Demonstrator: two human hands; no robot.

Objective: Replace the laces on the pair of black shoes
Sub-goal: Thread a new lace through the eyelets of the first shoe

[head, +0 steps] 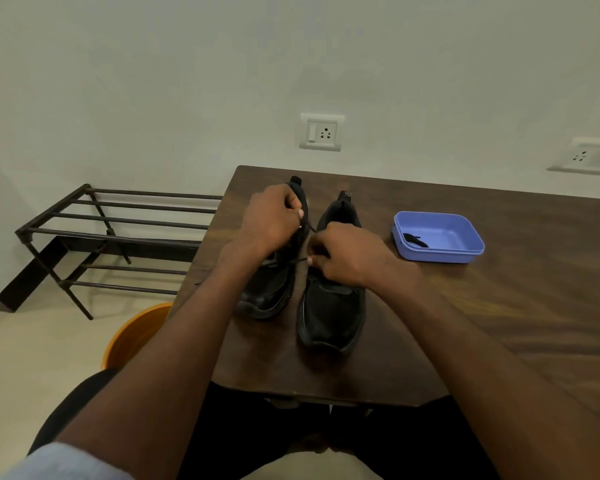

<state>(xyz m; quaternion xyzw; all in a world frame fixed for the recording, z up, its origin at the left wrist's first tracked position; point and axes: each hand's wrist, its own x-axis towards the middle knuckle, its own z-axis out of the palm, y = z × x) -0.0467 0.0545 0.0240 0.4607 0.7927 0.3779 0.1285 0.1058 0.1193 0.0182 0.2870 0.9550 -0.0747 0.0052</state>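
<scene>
Pinching a black lace (308,226) above the left shoe (274,271), both the left hand (274,220) and right hand (347,254) grip its ends; lacing looks unfinished, and the right shoe (333,306) beside it shows no lace.

We see two black shoes (333,299) side by side on the dark wooden table (499,306), toes toward the person. The left hand (271,220) and right hand (347,254) each pinch a black lace (300,260) over the left shoe (271,292). A blue tray (465,251) holding a dark item sits right of the shoes.
</scene>
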